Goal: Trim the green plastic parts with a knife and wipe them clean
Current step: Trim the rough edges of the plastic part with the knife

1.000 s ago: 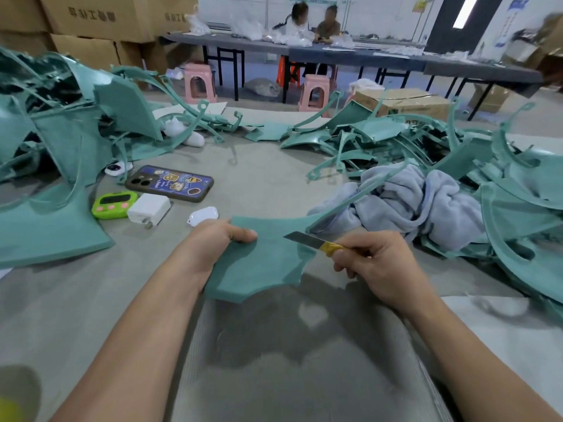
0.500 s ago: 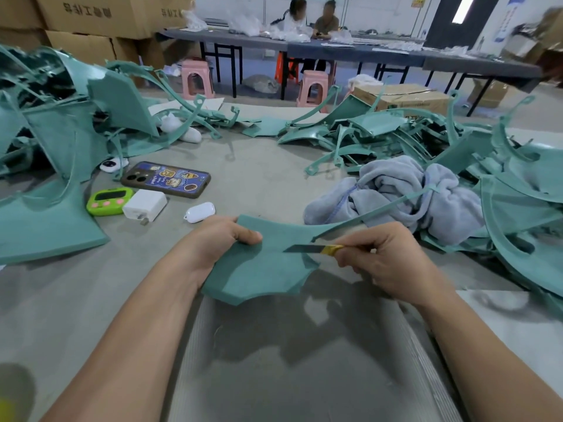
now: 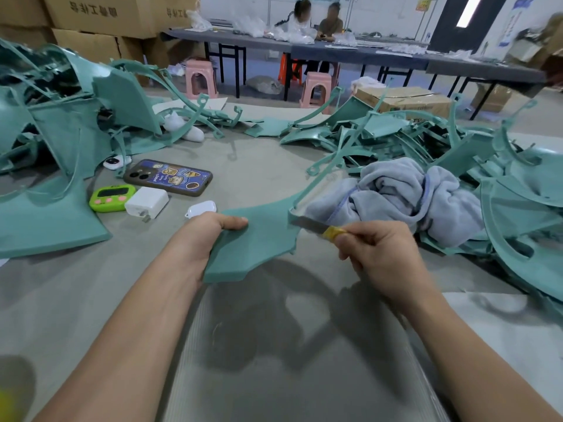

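Note:
My left hand [image 3: 202, 239] grips the left edge of a flat green plastic part [image 3: 259, 242], thumb on top, holding it above the grey table [image 3: 259, 178]. The part has a thin curved arm running up to the right. My right hand [image 3: 377, 257] holds a knife [image 3: 316, 227] with a steel blade and yellow collar; the blade tip touches the part's right edge, where the arm begins. A crumpled grey-blue cloth [image 3: 405, 196] lies just behind the knife.
Heaps of green plastic parts lie at the left [image 3: 61, 141] and at the right [image 3: 457, 147]. A phone [image 3: 169, 177], a green timer [image 3: 111, 197], a white charger [image 3: 146, 203] and a small white case [image 3: 201, 208] sit left of centre. Two people sit at a far table.
The green part has tilted, so its thin arm now points up to the right. The knife blade has moved along to the part's right edge by the arm.

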### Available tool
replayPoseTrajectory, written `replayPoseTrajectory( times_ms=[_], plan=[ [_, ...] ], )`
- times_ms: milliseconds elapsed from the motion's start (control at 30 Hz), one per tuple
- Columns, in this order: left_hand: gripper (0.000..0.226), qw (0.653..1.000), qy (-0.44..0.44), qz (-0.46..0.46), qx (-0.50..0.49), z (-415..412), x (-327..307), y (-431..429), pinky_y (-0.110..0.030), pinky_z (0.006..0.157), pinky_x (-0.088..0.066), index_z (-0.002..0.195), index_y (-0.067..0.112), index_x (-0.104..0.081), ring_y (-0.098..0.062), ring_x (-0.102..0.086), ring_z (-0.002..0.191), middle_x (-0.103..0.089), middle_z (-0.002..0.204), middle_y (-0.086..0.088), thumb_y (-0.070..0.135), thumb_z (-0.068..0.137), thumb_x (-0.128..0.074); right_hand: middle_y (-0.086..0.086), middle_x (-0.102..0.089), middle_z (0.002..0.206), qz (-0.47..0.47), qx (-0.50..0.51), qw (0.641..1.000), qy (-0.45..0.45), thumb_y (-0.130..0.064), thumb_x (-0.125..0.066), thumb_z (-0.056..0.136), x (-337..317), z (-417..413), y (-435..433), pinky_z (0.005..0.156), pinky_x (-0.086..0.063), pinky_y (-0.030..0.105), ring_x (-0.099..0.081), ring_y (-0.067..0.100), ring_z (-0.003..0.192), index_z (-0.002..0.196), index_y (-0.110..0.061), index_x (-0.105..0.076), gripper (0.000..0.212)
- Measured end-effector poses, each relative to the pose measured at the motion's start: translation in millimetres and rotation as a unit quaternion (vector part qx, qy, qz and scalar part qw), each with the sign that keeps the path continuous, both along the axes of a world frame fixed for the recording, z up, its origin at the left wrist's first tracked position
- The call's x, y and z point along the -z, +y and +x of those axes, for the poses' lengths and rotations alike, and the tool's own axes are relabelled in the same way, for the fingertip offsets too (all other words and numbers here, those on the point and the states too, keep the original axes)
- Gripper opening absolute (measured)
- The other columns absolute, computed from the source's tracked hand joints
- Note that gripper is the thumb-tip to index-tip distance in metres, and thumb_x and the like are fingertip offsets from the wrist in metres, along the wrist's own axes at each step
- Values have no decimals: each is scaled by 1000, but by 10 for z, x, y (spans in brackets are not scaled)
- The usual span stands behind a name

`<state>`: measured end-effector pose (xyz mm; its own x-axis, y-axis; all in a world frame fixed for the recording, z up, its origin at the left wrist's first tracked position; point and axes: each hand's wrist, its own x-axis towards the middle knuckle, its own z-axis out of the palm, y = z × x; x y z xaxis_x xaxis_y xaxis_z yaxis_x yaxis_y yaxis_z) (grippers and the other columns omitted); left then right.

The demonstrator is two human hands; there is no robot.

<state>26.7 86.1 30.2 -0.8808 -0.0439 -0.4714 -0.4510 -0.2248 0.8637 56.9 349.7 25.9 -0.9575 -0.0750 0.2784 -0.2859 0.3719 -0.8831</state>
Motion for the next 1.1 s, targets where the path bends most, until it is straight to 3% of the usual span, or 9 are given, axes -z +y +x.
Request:
replayPoseTrajectory(
  times_ms=[133,200,367,467,633,800,867,967,1100],
  plan=[
    [19,1000,-3,-2,-13,17,-25,0,-32,41,-55,77,17,-57,-24,-68,47,-72,61,-8,3,88,-63,8,-64,58,-3,-20,1000,20,-19,-75,87,-21,21,40,46,-38,25,-44,11,47,73,-27,-78,17],
    [15,1000,-11,6,-8,30,-35,14,-32,40,-54,80,16,-61,-25,-69,48,-73,65,-12,3,87,-63,3,-66,59,25,-70,997,1,-19,-75,88,-25,47,-1,45,-40,24,-47,9,47,74,-30,-78,18],
    [26,999,0,3,-44,2,-15,-11,-31,40,-52,94,22,-54,-24,-69,49,-73,64,-8,3,84,-67,1,-57,49,-3,3,1000,11,-27,-74,86,38,6,-7,43,-35,22,-42,10,41,65,-21,-73,22],
    [11,999,-25,4,-26,22,-38,1,-29,41,-52,91,13,-65,-26,-69,48,-74,68,-12,5,84,-67,5,-65,57,-9,-54,998,-7,-23,-75,87,37,30,-48,43,-41,26,-48,14,43,73,-21,-77,15],
    [5,998,-12,37,-51,14,-52,85,-26,34,-47,88,7,-64,-23,-67,43,-72,62,-11,3,91,-61,8,-60,54,-15,82,995,58,-13,-72,92,38,-19,-64,48,-38,29,-45,18,44,65,-21,-71,28],
    [14,988,-2,135,-77,46,-50,310,-23,43,-53,96,-1,-68,-17,-70,51,-74,75,-11,6,97,-57,5,-65,61,-30,-64,996,60,-19,-71,92,-14,206,-280,48,-42,24,-51,15,49,72,-20,-74,20],
    [17,985,-12,149,-86,74,-73,372,-19,37,-47,85,2,-67,-14,-65,43,-72,64,-8,8,98,-57,3,-64,60,9,-97,994,39,-18,-71,95,10,224,-347,49,-42,23,-51,13,50,71,-18,-72,24],
    [23,985,-19,150,-79,81,-94,384,-14,26,-28,80,10,-59,-8,-48,28,-60,48,0,12,102,-51,3,-63,57,14,-28,999,28,-18,-71,95,67,169,-388,50,-42,28,-51,14,48,69,-17,-70,26],
    [23,986,-21,155,-64,64,-100,357,-12,25,-21,85,12,-56,-3,-41,27,-57,47,1,13,105,-44,5,-65,59,-25,59,997,53,-15,-69,95,72,111,-323,51,-43,34,-54,25,50,69,-18,-70,26]
  ],
)
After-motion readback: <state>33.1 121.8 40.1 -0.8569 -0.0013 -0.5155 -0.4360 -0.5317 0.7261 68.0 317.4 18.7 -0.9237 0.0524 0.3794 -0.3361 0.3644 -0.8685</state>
